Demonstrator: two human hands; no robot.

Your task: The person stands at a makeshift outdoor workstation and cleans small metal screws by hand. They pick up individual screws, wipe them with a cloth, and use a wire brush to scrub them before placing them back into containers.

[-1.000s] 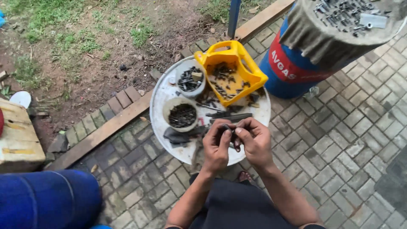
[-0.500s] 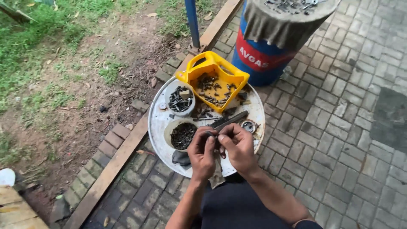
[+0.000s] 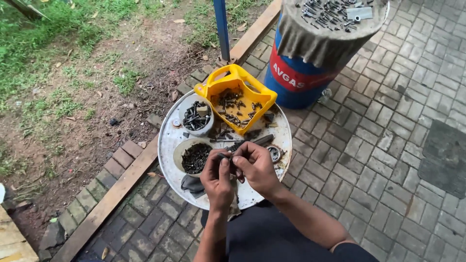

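Left hand: fingers pinching a small dark bolt, right over the round tray.
Right hand: fingertips closed on the same bolt.
Bowl of screws: on the tray, just beside the left hand.
Yellow bin: tray's far side.

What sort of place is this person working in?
Likely an outdoor yard workshop: grey brick paving beside grass and bare dirt, a round metal tray of dark bolts, and a cloth-covered blue drum.
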